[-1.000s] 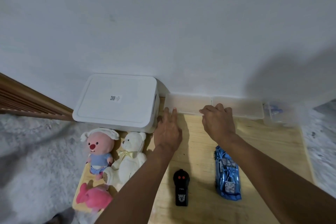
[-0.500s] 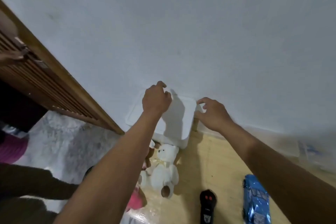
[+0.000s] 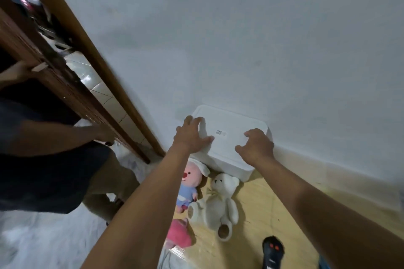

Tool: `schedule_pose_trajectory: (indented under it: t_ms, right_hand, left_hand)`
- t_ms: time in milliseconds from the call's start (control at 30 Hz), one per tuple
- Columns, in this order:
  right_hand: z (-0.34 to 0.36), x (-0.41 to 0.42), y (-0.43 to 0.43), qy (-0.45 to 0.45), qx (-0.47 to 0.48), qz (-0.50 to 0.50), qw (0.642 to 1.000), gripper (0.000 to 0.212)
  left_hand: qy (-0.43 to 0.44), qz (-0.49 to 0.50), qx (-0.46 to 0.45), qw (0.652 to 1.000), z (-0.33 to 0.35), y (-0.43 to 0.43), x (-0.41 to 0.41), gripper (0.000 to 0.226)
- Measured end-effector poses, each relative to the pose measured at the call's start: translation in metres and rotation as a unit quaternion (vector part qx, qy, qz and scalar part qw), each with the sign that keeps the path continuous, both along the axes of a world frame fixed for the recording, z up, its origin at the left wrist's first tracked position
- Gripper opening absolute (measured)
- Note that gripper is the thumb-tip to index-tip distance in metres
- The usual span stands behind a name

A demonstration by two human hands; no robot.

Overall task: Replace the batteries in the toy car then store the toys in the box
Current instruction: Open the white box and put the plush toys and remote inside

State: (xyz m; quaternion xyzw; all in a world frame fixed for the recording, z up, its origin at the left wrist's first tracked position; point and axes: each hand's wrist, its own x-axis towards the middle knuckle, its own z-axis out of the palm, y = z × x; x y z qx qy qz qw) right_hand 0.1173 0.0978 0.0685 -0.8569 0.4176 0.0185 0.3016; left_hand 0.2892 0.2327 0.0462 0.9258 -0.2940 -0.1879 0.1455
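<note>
**Head view: risk of a sudden jolt**

If the lid (image 3: 231,120) pops free, the white rectangular plastic storage box (image 3: 229,167), at the far left of the pale wooden bench (image 3: 273,203) against the wall (image 3: 240,39), may knock the white teddy bear (image 3: 218,203) beside it. The left hand (image 3: 192,135) lies spread on the lid's left end. The right hand (image 3: 255,146) arches over its right end, grip unclear. The lid looks smooth and shut, bearing a small label (image 3: 219,131).
</note>
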Motion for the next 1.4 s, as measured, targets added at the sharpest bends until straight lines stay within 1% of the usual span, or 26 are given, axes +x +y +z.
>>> schedule_pose_trajectory:
  t_ms: [200, 367, 500, 600, 767, 900, 967, 1067, 1167, 1300, 1400]
  right_hand:
    - [0.004, 0.004, -0.008, 0.025, -0.005, 0.006, 1.0, 0.055]
    - [0.013, 0.005, -0.009, 0.043, 0.004, 0.015, 0.999, 0.057]
    - [0.024, 0.009, -0.015, 0.05, 0.02, 0.0, 0.999, 0.056]
    - [0.025, 0.01, -0.012, 0.067, 0.029, 0.001, 0.997, 0.058]
    - [0.009, 0.0, 0.007, 0.023, -0.008, -0.013, 1.0, 0.069]
    - [0.02, -0.005, 0.019, 0.003, -0.019, -0.019, 1.0, 0.072]
    - [0.028, -0.011, 0.023, -0.005, -0.016, -0.019, 1.0, 0.074]
    - [0.039, -0.036, 0.026, -0.021, -0.008, -0.039, 0.999, 0.075]
    - [0.043, -0.08, 0.021, -0.025, -0.032, -0.066, 0.997, 0.073]
    - [0.03, -0.156, -0.004, -0.026, -0.06, -0.132, 0.989, 0.071]
    - [0.02, -0.226, -0.026, -0.008, -0.069, -0.201, 0.977, 0.071]
  left_hand:
    - [-0.005, -0.006, -0.012, 1.0, -0.01, -0.002, 0.006, 0.076]
    - [-0.004, -0.003, -0.007, 1.0, -0.012, -0.002, 0.009, 0.078]
    - [0.004, 0.002, -0.007, 1.0, -0.01, -0.003, 0.011, 0.08]
    - [-0.005, 0.0, -0.004, 1.0, -0.008, -0.004, 0.007, 0.079]
    - [-0.019, -0.006, -0.02, 1.0, -0.006, 0.003, 0.001, 0.074]
    - [-0.033, 0.001, -0.04, 0.999, 0.012, 0.008, -0.005, 0.071]
    - [-0.049, -0.007, -0.043, 0.998, 0.023, 0.01, -0.012, 0.074]
    - [-0.1, -0.039, -0.051, 0.993, 0.038, 0.006, -0.04, 0.071]
    - [-0.14, -0.082, -0.075, 0.984, 0.049, -0.01, -0.084, 0.069]
    - [-0.11, -0.122, -0.069, 0.984, 0.05, -0.049, -0.159, 0.082]
    - [-0.086, -0.176, -0.053, 0.979, 0.041, -0.081, -0.224, 0.082]
